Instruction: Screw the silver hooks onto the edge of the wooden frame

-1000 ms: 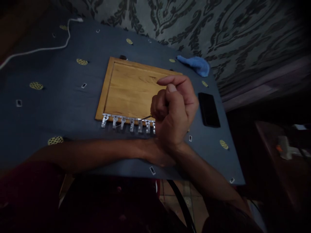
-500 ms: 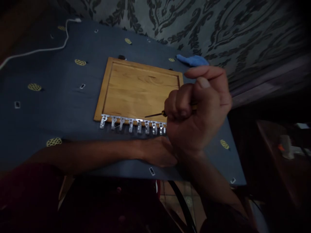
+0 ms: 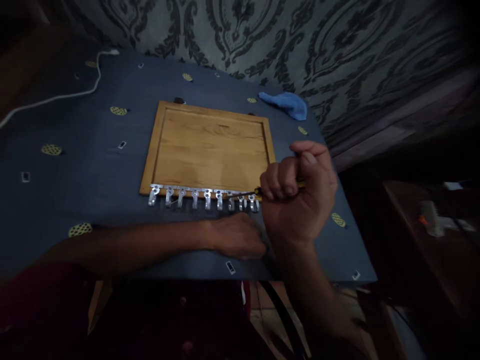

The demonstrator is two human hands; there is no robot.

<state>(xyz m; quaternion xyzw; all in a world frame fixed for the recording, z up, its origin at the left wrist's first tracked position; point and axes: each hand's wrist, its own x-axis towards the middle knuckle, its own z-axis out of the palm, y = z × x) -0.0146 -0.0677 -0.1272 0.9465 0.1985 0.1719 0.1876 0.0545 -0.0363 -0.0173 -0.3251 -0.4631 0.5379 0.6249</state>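
My right hand [image 3: 300, 195] is wrapped round a screwdriver [image 3: 245, 194] with a yellow and black handle. Its thin shaft points left, with the tip over the row of metal hooks [image 3: 195, 198]. That silver hook strip runs along the near edge of a framed wooden board [image 3: 210, 150], its several hooks hanging toward me. On the table just in front of the hooks, my left hand [image 3: 240, 236] rests with its fingers curled closed. Whatever those fingers may hold is hidden from view.
A blue cloth [image 3: 288, 104] lies at the back right of the table, whose dark blue cover [image 3: 93, 185] has pineapple prints. A white cable [image 3: 75, 95] crosses the back left. Patterned wallpaper [image 3: 240, 35] rises behind. A brown surface [image 3: 416, 220] with a white device stands to the right.
My right hand has come lower and nearer, bringing the screwdriver tip down from the board's face to the hooks. The view has shifted slightly. My left hand stays closed by the hooks.
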